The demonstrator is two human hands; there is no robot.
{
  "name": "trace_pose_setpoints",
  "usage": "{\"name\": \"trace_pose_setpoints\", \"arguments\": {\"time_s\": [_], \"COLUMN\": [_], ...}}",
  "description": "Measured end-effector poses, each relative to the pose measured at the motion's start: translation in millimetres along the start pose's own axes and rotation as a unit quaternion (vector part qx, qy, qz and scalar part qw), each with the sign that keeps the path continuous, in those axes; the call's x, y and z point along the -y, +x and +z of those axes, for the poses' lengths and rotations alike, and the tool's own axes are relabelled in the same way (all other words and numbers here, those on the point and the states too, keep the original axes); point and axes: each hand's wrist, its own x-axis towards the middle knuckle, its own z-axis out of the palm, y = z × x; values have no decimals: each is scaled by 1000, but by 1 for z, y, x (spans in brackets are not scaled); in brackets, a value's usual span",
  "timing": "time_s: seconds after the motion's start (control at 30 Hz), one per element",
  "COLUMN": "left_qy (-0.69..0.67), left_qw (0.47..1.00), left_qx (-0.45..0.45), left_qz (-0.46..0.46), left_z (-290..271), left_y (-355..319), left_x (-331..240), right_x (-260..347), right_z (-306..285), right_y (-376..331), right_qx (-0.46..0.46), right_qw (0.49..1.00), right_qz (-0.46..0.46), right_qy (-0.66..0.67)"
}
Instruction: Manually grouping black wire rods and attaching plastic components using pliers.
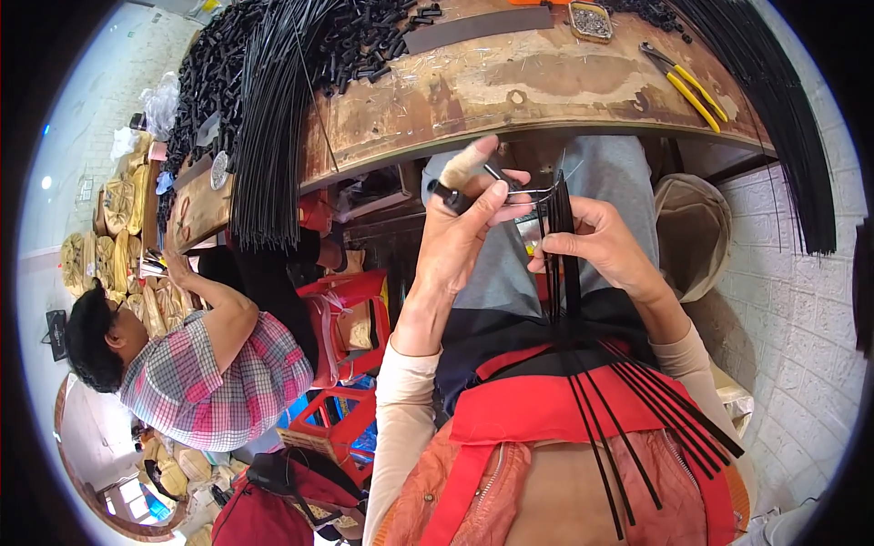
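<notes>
Close to the table's front edge, my left hand (444, 246) is closed around a short black tube-like piece (445, 195); tan tape wraps one of its fingers. Thin pale wire ends show between its fingertips and the bundle. My right hand (614, 247) pinches a bundle of thin black strands (563, 218) between thumb and fingers. This bundle runs down over my lap, and its lower ends (628, 428) fan out across my red apron (546, 405). How the wire joins the strands is too small to tell.
The wooden table (410, 114) bears yellow-handled pliers (694, 96), a dark flat strip (478, 30) and a small tray (590, 36) of metal bits. Black strands (264, 173) hang over its edge beside piled black pieces (205, 82). Another person (218, 382) works at left, near red stools (350, 318).
</notes>
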Motion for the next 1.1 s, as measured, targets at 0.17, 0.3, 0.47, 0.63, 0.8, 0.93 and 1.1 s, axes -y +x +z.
{"name": "trace_pose_setpoints", "arguments": {"time_s": [0.17, 0.3, 0.47, 0.63, 0.8, 0.93, 1.1], "left_qy": [-18, 9, 2, -28, -38, -42, -29], "left_qw": [999, 1000, 1000, 999, 998, 999, 999], "left_qx": [-5, 10, 11, 13, 14, 15, 13], "left_qz": [-29, -6, -20, -30, -40, -19, -12], "left_z": [0, -2, -2, -7, -2, -2, -3], "left_y": [1, 0, 3, 3, 3, 3, 3], "left_x": [-4, 0, 1, 6, 2, 2, 2], "right_x": [0, 0, 0, 3, 3, 3, 4], "right_z": [2, 2, 2, 4, 4, 4, 7], "right_y": [1, 0, 0, -1, 0, 0, 0], "right_qx": [9, 4, -2, 0, -1, -2, -9], "right_qw": [1000, 1000, 1000, 1000, 1000, 1000, 1000], "right_qz": [6, 8, 11, 15, 13, 19, 18], "right_qy": [-5, 0, 1, 9, 13, 14, 19]}}
